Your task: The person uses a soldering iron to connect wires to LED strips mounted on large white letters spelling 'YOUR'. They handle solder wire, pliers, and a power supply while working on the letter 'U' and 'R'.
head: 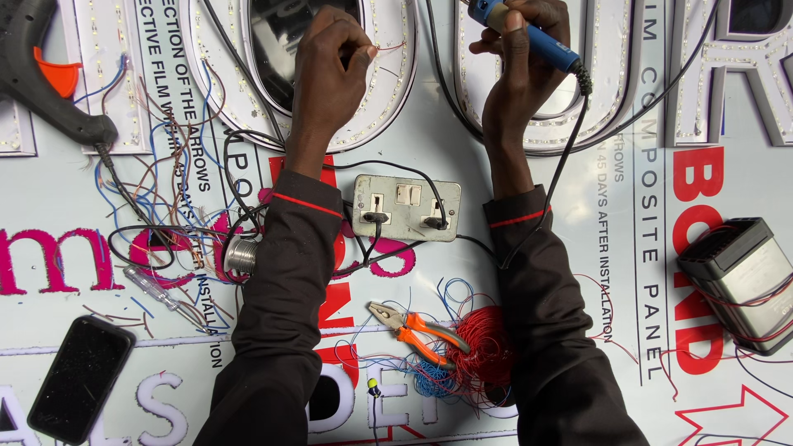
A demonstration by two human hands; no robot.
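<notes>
Pinching a thin red wire (388,47) at the panel's far edge, the left hand (330,66) closes fingertips on it; the right hand (520,58) fully grips a blue soldering iron (533,37) just beside.

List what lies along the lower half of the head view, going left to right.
Black phone → clear-handled screwdriver → solder spool → metal double socket box → orange-handled pliers → tangle of red wire → grey box wrapped in red wire.
</notes>
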